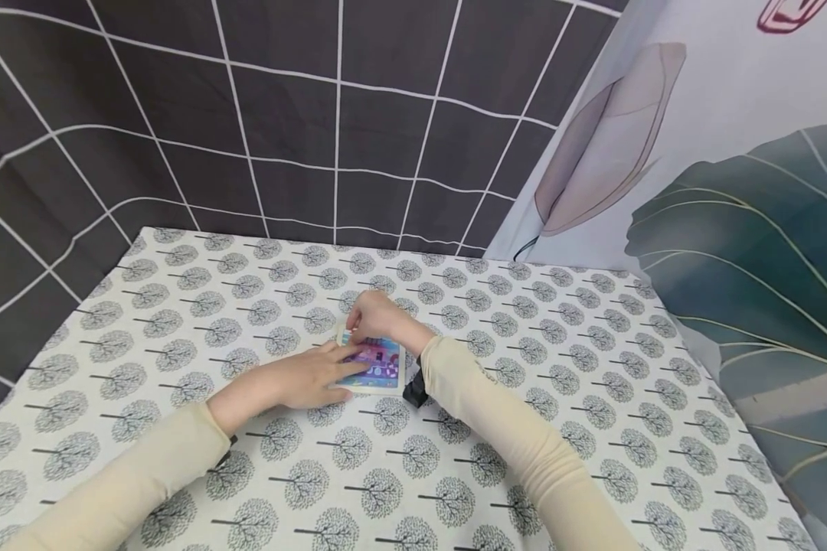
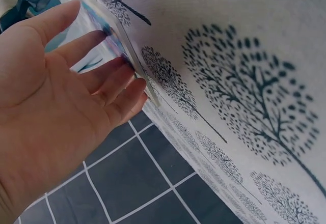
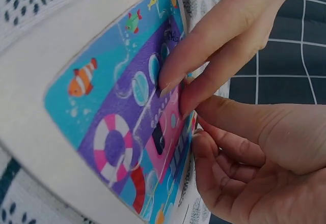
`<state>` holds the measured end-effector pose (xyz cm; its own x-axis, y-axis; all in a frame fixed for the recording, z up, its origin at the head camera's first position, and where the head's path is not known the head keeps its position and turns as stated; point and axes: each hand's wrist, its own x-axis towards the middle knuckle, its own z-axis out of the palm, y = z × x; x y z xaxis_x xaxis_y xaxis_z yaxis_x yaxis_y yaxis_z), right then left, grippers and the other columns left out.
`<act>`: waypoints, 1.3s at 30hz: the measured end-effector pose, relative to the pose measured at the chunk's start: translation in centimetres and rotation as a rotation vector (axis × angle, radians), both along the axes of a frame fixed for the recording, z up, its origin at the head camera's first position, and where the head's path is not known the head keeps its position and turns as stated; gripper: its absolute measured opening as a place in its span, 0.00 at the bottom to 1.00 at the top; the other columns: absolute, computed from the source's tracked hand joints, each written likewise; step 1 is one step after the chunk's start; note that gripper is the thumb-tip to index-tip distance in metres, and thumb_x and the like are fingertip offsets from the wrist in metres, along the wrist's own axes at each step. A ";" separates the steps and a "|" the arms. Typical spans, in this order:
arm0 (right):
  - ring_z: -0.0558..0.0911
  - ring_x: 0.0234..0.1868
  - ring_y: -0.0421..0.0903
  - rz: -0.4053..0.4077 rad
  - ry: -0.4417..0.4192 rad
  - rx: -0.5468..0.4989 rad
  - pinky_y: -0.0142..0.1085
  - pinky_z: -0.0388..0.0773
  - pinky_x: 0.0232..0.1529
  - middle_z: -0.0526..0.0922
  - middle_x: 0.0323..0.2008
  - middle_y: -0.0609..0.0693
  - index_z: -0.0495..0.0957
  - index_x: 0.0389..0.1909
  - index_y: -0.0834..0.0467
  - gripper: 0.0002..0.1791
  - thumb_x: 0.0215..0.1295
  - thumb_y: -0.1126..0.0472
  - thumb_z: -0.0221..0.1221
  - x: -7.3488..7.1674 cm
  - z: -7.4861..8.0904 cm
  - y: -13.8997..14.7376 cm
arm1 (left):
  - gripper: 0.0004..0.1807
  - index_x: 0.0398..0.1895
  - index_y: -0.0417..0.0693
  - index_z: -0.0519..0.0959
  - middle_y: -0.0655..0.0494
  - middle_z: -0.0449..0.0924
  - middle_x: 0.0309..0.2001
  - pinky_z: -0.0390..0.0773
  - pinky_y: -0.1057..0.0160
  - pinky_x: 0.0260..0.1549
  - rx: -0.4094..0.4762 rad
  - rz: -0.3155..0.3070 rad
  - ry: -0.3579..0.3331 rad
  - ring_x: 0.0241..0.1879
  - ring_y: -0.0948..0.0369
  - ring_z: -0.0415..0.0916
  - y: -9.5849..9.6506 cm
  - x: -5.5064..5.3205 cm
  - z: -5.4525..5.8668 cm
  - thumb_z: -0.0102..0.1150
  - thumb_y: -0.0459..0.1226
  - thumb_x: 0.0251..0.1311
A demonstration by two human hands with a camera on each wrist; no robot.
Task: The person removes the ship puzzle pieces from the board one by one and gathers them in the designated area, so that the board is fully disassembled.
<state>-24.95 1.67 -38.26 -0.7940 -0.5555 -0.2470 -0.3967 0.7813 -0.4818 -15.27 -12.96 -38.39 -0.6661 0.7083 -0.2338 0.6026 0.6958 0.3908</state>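
Observation:
A small flat jigsaw puzzle (image 1: 384,373) lies on the patterned cloth, a cream border around its underwater picture. Clownfish, a striped life ring (image 3: 113,147) and a purple and pink vessel show on it, crossed by curved cut lines. My left hand (image 1: 315,376) reaches over the puzzle's left side, its fingers extended and fingertips resting on the picture. At the far left part of the puzzle, my right hand (image 1: 377,315) has thumb and forefinger pinched together on a small puzzle piece (image 3: 194,121), mostly hidden by the fingers.
The cloth (image 1: 524,428) with grey tree prints covers the table. Behind it hangs a dark curtain (image 1: 282,122) with a white grid, and a leaf-printed cloth (image 1: 751,229) hangs on the right. A black wrist strap (image 1: 416,389) is beside the puzzle's right edge.

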 end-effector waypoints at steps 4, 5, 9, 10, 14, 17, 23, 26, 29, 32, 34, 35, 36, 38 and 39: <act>0.79 0.32 0.41 -0.015 -0.035 0.019 0.27 0.77 0.35 0.85 0.31 0.49 0.85 0.35 0.60 0.14 0.44 0.63 0.71 0.1 0.2 0.0 | 0.29 0.69 0.45 0.61 0.43 0.48 0.72 0.56 0.40 0.64 -0.004 -0.006 0.036 0.69 0.42 0.46 0.2 0.1 -0.2 0.48 0.45 0.66; 0.79 0.33 0.41 -0.016 -0.046 0.024 0.27 0.77 0.36 0.85 0.32 0.50 0.84 0.36 0.60 0.14 0.44 0.63 0.71 0.1 0.3 0.0 | 0.29 0.69 0.44 0.60 0.43 0.49 0.72 0.56 0.40 0.64 -0.003 -0.009 0.042 0.69 0.42 0.46 0.3 0.1 -0.2 0.48 0.45 0.66; 0.79 0.36 0.42 0.001 -0.064 0.059 0.27 0.76 0.39 0.84 0.36 0.50 0.83 0.39 0.61 0.16 0.46 0.63 0.70 0.1 0.6 0.0 | 0.29 0.68 0.42 0.61 0.42 0.51 0.71 0.57 0.40 0.64 0.008 -0.026 0.075 0.69 0.42 0.47 0.5 0.1 -0.1 0.48 0.44 0.66; 0.79 0.37 0.42 0.006 -0.067 0.068 0.27 0.76 0.39 0.84 0.37 0.50 0.83 0.40 0.61 0.16 0.47 0.62 0.70 0.1 0.6 0.1 | 0.29 0.68 0.42 0.61 0.42 0.52 0.71 0.57 0.40 0.64 0.010 -0.030 0.084 0.69 0.41 0.47 0.5 0.1 -0.2 0.48 0.44 0.66; 0.79 0.39 0.42 0.021 -0.084 0.100 0.27 0.76 0.41 0.83 0.39 0.51 0.82 0.42 0.61 0.17 0.49 0.61 0.69 0.0 0.7 0.1 | 0.29 0.67 0.42 0.62 0.41 0.53 0.70 0.58 0.40 0.64 0.014 -0.031 0.094 0.69 0.41 0.48 0.6 0.1 -0.2 0.48 0.43 0.65; 0.79 0.39 0.42 0.028 -0.094 0.112 0.27 0.77 0.41 0.83 0.40 0.51 0.82 0.43 0.61 0.17 0.50 0.61 0.68 0.0 0.7 0.1 | 0.29 0.68 0.42 0.62 0.41 0.53 0.70 0.58 0.40 0.63 0.015 -0.023 0.081 0.68 0.41 0.49 0.7 0.1 -0.2 0.49 0.43 0.65; 0.79 0.38 0.42 0.024 -0.115 0.075 0.26 0.77 0.40 0.83 0.39 0.50 0.81 0.43 0.61 0.19 0.50 0.60 0.69 0.1 0.3 0.3 | 0.30 0.69 0.43 0.60 0.42 0.52 0.71 0.56 0.39 0.64 -0.005 -0.016 0.055 0.68 0.40 0.48 0.5 0.1 -0.4 0.49 0.43 0.65; 0.80 0.37 0.42 0.025 -0.127 0.018 0.25 0.77 0.39 0.83 0.37 0.50 0.80 0.42 0.62 0.19 0.48 0.61 0.70 0.0 0.0 0.5 | 0.31 0.70 0.45 0.58 0.45 0.51 0.72 0.54 0.40 0.65 -0.021 -0.007 0.019 0.69 0.41 0.47 0.2 0.1 -0.5 0.49 0.43 0.65; 0.80 0.35 0.41 0.049 -0.104 -0.035 0.24 0.77 0.37 0.83 0.34 0.50 0.81 0.40 0.61 0.18 0.46 0.61 0.71 -0.1 -0.4 0.7 | 0.31 0.70 0.46 0.58 0.47 0.52 0.72 0.54 0.41 0.66 -0.010 0.018 -0.041 0.69 0.43 0.49 -0.2 -0.1 -0.4 0.48 0.44 0.66; 0.80 0.34 0.40 0.094 -0.071 -0.079 0.23 0.76 0.37 0.84 0.34 0.50 0.81 0.39 0.61 0.18 0.45 0.62 0.71 -0.2 -0.7 1.1 | 0.29 0.69 0.46 0.60 0.46 0.55 0.70 0.54 0.40 0.65 0.040 0.053 -0.128 0.69 0.43 0.51 -0.9 -0.4 0.0 0.48 0.44 0.66; 0.80 0.35 0.40 0.124 -0.058 -0.098 0.23 0.76 0.39 0.84 0.35 0.50 0.81 0.40 0.61 0.19 0.45 0.62 0.72 -0.3 -0.9 1.4 | 0.29 0.69 0.46 0.61 0.47 0.56 0.70 0.53 0.41 0.66 0.063 0.067 -0.177 0.68 0.43 0.52 -1.3 -0.6 0.4 0.47 0.45 0.67; 0.79 0.36 0.40 0.136 -0.057 -0.105 0.22 0.76 0.39 0.83 0.35 0.50 0.81 0.41 0.61 0.20 0.44 0.62 0.72 -0.4 -0.9 1.5 | 0.28 0.68 0.46 0.61 0.47 0.56 0.70 0.53 0.41 0.66 0.075 0.068 -0.198 0.68 0.43 0.52 -1.5 -0.8 0.6 0.47 0.45 0.67; 0.79 0.36 0.40 0.143 -0.060 -0.114 0.23 0.76 0.40 0.83 0.36 0.50 0.81 0.41 0.61 0.20 0.44 0.62 0.72 -0.4 -1.0 1.6 | 0.28 0.68 0.45 0.62 0.47 0.57 0.70 0.53 0.41 0.66 0.083 0.058 -0.207 0.68 0.43 0.53 -1.6 -0.9 0.7 0.47 0.45 0.67; 0.79 0.37 0.41 0.150 -0.075 -0.125 0.23 0.75 0.40 0.83 0.36 0.50 0.81 0.42 0.60 0.21 0.44 0.62 0.72 -0.6 -1.0 1.8 | 0.28 0.68 0.46 0.62 0.48 0.57 0.70 0.53 0.41 0.66 0.086 0.049 -0.223 0.68 0.43 0.54 -1.7 -1.2 0.8 0.46 0.46 0.68; 0.79 0.37 0.41 0.153 -0.079 -0.128 0.23 0.75 0.41 0.83 0.37 0.50 0.80 0.43 0.60 0.21 0.44 0.62 0.72 -0.6 -1.0 1.9 | 0.28 0.68 0.47 0.62 0.50 0.57 0.70 0.53 0.42 0.66 0.080 0.045 -0.224 0.68 0.43 0.54 -1.8 -1.4 0.9 0.45 0.46 0.68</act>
<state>-25.58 3.60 -39.29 -0.6790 -0.6988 -0.2252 -0.4627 0.6454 -0.6077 -16.64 -14.72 -37.53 -0.6353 0.7014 -0.3233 0.4639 0.6813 0.5663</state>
